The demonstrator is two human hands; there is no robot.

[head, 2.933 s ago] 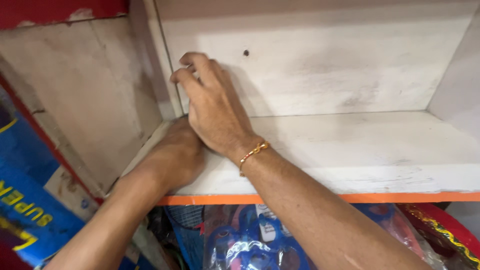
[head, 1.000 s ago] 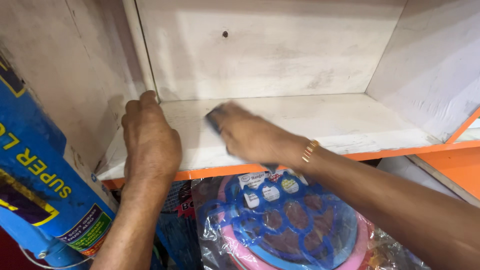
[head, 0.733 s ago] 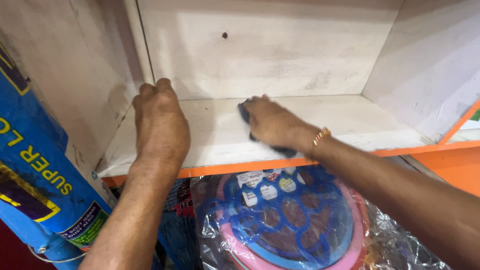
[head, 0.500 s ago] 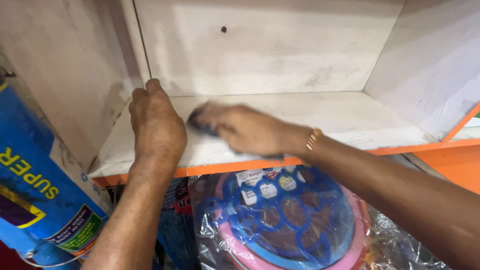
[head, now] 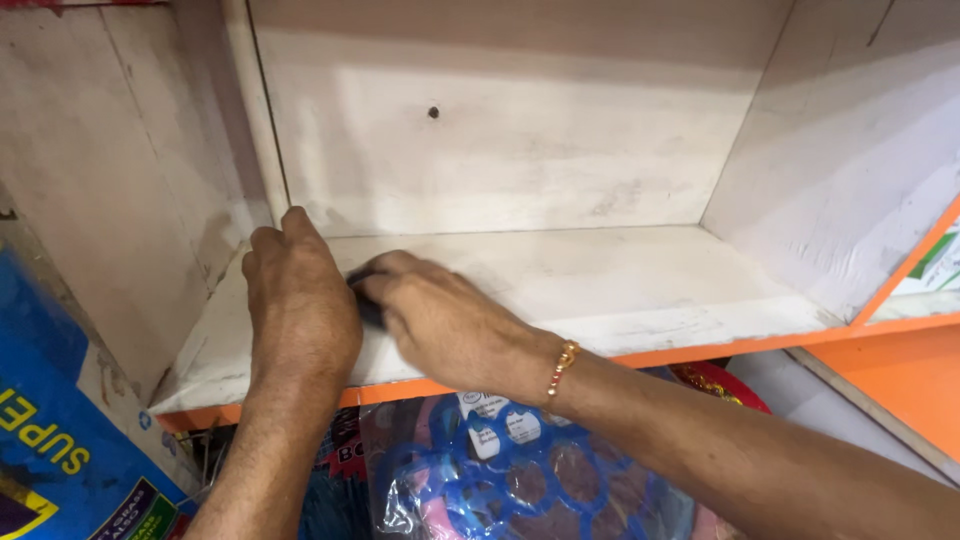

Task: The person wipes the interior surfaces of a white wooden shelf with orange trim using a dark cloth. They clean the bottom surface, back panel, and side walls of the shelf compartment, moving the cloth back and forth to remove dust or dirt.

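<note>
Dark, small and mostly hidden, a cloth-like pad (head: 368,303) sits under the right hand (head: 445,325), whose fingers close on it. At nine o'clock of it, the left hand (head: 298,300) lies flat, holding nothing, on the scuffed white wooden shelf (head: 640,285).

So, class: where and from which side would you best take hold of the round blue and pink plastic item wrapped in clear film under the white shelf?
Probably grip the round blue and pink plastic item by its upper rim, coming from the front below the white shelf's orange edge. That rim faces outward and looks free; its lower part is cut off by the frame.

shelf (head: 640,290): matt whitewashed wood, scuffed | bracelet (head: 562,366): shiny gold-coloured metal | toy pack (head: 520,480): glossy clear plastic wrap
</note>
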